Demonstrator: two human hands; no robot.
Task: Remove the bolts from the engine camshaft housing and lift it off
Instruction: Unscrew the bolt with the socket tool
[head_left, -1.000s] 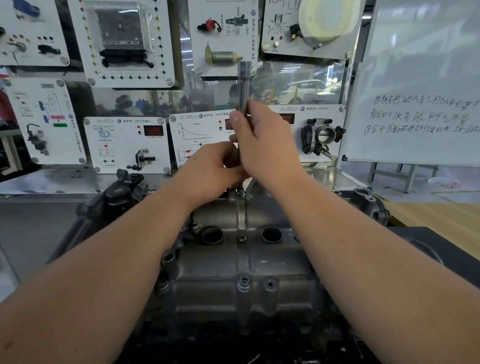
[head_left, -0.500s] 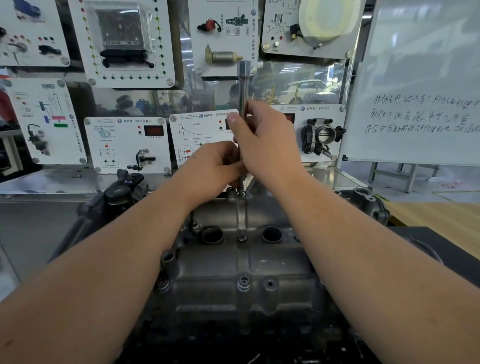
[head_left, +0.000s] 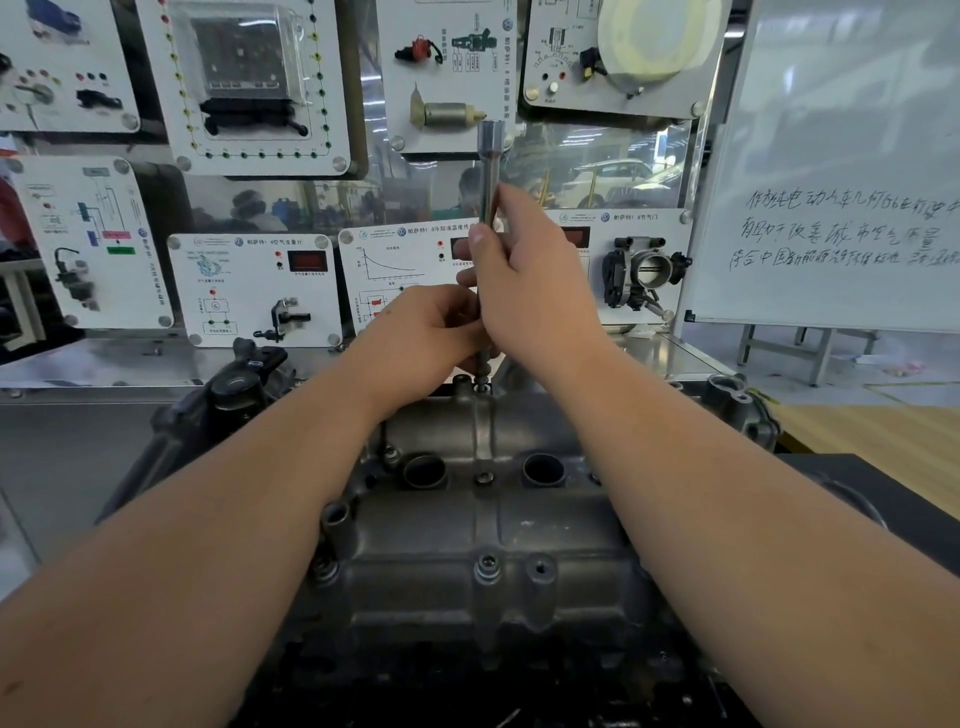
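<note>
At frame centre, the right hand (head_left: 535, 270) grips the upright socket extension (head_left: 488, 176). Its thumb has crept higher than a moment ago, suggesting spinning. The left hand (head_left: 431, 332) pinches the lower shaft over the far bolt (head_left: 483, 387) on the camshaft housing (head_left: 488, 525), which remains seated below.

Grey housing (head_left: 483, 525), seemingly bolted (head_left: 487, 564)
</note>
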